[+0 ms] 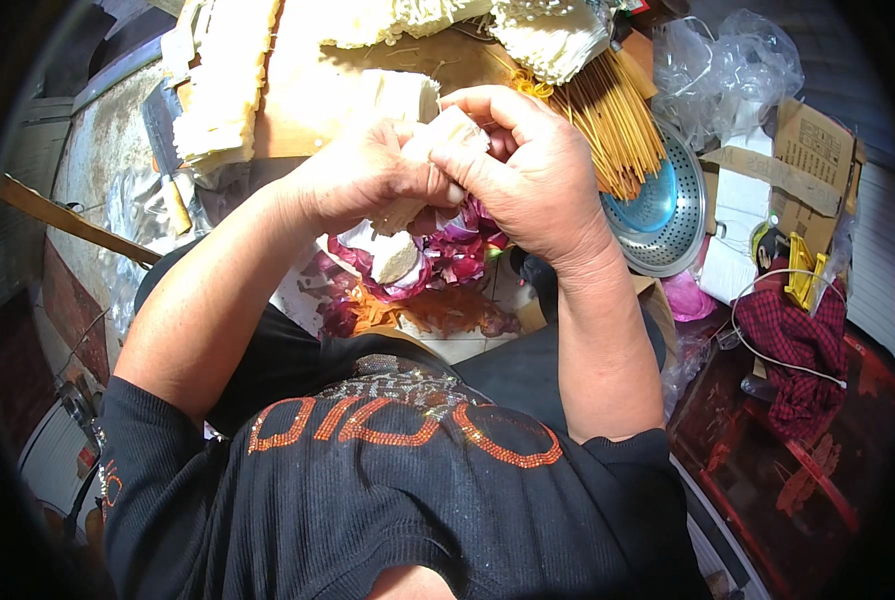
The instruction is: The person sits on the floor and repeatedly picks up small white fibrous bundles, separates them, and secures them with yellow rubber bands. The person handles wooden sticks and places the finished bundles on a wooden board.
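My left hand (368,172) and my right hand (530,168) meet above my lap, fingers closed together on a soft, pale, folded piece (458,130). A strip of the same pale colour hangs beneath my left fingers. Just beyond the hands, a cream-coloured block-like stack (404,94) sits on a brown board (286,112). Bunches of white enoki mushrooms (550,42) lie at the back of it. To the left is a tall pile of cream, layered sheets (230,75). Many thin bamboo skewers (618,125) lie right of my right hand.
A metal colander (690,215) with a blue inside stands at the right, near clear plastic bags (733,75) and a cardboard box (813,160). A cleaver (161,125) lies at the left. Purple peelings (458,262) and orange shreds (378,310) are scattered below my hands.
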`<state>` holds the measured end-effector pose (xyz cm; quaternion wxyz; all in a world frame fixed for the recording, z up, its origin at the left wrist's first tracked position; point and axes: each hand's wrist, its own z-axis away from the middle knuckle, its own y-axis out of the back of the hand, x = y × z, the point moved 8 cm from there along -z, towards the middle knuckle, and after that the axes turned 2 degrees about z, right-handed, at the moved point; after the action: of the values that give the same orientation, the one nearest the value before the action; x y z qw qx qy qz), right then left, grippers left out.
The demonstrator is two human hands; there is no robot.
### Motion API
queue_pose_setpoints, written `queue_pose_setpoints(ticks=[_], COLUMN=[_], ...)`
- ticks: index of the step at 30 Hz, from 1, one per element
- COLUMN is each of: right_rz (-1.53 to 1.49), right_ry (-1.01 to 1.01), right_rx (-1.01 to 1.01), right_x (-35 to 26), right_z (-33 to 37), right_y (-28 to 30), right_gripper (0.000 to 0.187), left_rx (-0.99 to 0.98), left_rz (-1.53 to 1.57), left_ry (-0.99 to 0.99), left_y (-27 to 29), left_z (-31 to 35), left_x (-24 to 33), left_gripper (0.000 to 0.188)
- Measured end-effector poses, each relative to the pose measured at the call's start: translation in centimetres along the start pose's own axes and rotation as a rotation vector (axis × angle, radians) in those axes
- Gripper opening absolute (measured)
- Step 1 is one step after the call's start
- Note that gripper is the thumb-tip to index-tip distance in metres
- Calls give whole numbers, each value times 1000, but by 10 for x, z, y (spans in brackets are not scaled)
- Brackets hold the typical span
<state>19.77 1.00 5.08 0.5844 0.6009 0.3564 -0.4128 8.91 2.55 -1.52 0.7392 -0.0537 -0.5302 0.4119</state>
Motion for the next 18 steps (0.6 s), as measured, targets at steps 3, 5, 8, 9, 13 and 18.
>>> queue_pose_setpoints(ticks=[3,5,8,9,13,18], right_rz=[39,42,48,58,13,-59], right_ry=[43,51,38,33,-14,-56], right_rx=[13,17,-8,-26,-59,-98], right_x=[-3,-3,-2,-2,3,0], right_z=[1,2,2,3,5,6], right_y=[1,1,-1,-1,-2,-3], right_gripper=[29,29,29,28,29,29], left_rx=[18,28,50,49,-5,-65], left_rz=[-1,-31,-93,-99,-144,-163], left_ry=[-1,17,44,45,70,82], left_y=[-1,-2,-1,0,2,0], left_z=[0,1,3,3,1,5], left_x=[1,2,4,4,-2,-2], left_gripper=[24,24,23,23,21,25])
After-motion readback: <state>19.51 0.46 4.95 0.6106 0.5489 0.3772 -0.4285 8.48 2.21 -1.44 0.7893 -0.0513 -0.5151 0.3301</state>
